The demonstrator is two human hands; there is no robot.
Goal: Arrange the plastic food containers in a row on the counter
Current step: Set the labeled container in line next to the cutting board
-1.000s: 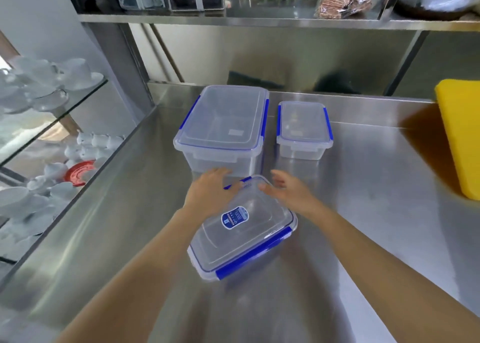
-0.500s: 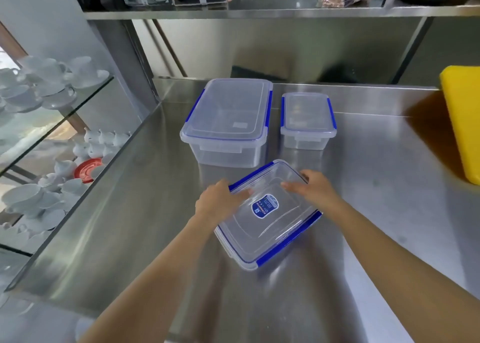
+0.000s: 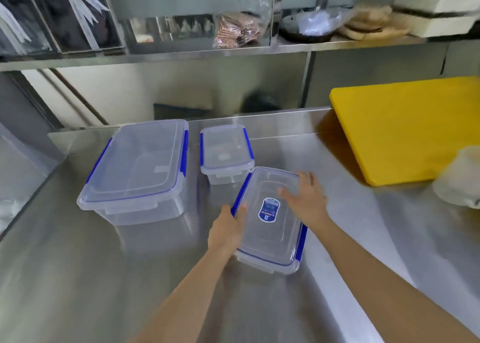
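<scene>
Three clear plastic containers with blue lid clips stand on the steel counter (image 3: 78, 277). The large container (image 3: 137, 171) is at the back left, and the small container (image 3: 224, 150) is just right of it. The medium container (image 3: 270, 236), with a blue label on its lid, lies in front of the small one and slightly to its right. My left hand (image 3: 228, 228) grips the medium container's left edge. My right hand (image 3: 306, 199) rests flat on its lid near the far right corner, fingers spread.
A yellow cutting board (image 3: 410, 127) leans at the back right. A white object (image 3: 459, 179) sits at the right edge. A steel shelf (image 3: 233, 50) with bags and boxes runs overhead. Bare counter lies right of the containers.
The medium container has slid to the right and away from me and turned so its long side now runs front to back. Both hands moved with it.
</scene>
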